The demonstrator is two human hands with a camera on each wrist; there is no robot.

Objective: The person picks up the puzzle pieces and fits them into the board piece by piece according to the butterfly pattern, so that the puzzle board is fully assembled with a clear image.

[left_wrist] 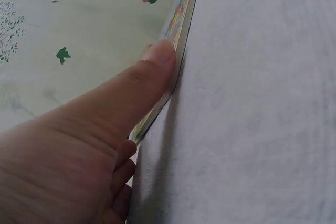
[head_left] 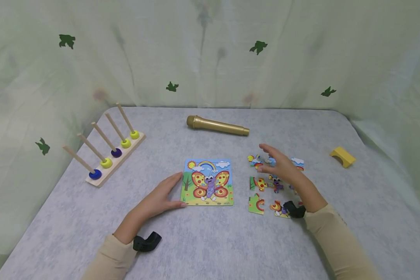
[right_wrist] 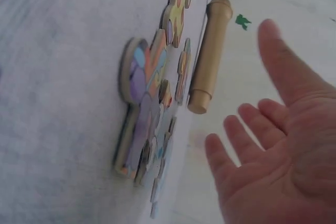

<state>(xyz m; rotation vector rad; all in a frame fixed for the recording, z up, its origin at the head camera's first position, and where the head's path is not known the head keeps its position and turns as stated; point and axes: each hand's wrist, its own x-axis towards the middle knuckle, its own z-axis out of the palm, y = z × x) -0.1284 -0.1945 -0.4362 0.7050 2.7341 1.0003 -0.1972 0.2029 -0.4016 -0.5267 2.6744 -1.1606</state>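
Observation:
A square butterfly puzzle board (head_left: 207,182) lies flat on the table. My left hand (head_left: 157,200) rests at its left side, thumb on the near-left corner and fingertips along the left edge; in the left wrist view the thumb (left_wrist: 139,80) touches the board's rim. To the right, several loose jigsaw pieces are spread in rows, among them a green one (head_left: 255,204) and a purple one (right_wrist: 139,72). Over the far rows hovers my right hand (head_left: 287,171), thumb and fingers spread apart, holding nothing. It hides some of the pieces.
A gold toy microphone (head_left: 217,126) lies beyond the board. At the left stands a wooden peg rack (head_left: 117,161) with yellow and blue beads. A yellow arch block (head_left: 343,156) sits far right. Pale curtains (head_left: 210,54) with green leaf shapes surround the table.

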